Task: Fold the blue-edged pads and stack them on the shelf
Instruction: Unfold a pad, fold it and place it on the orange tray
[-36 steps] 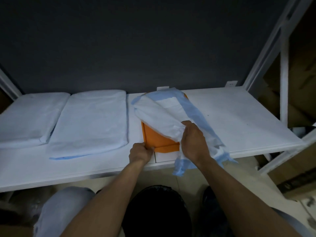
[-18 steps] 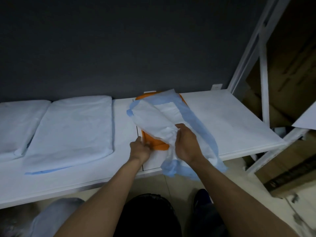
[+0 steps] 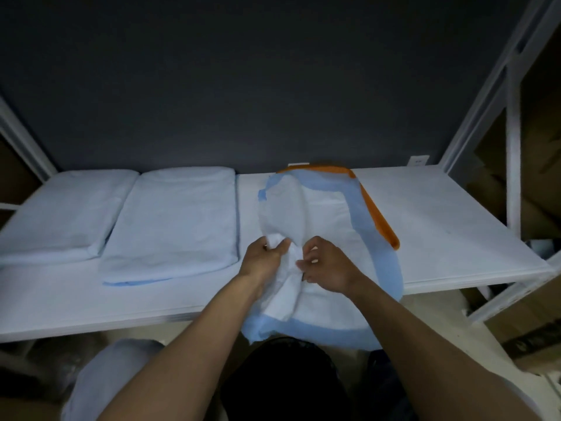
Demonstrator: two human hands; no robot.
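No text, label, brand or number is readable anywhere in view.

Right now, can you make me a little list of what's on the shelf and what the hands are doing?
shelf: white, against a dark wall
folded pads: two piles, far left and next to it
open pad: white with blue edge, lying over an orange board, front edge hanging off the shelf
left hand: pinching bunched white pad
right hand: pinching the same pad, close beside the left
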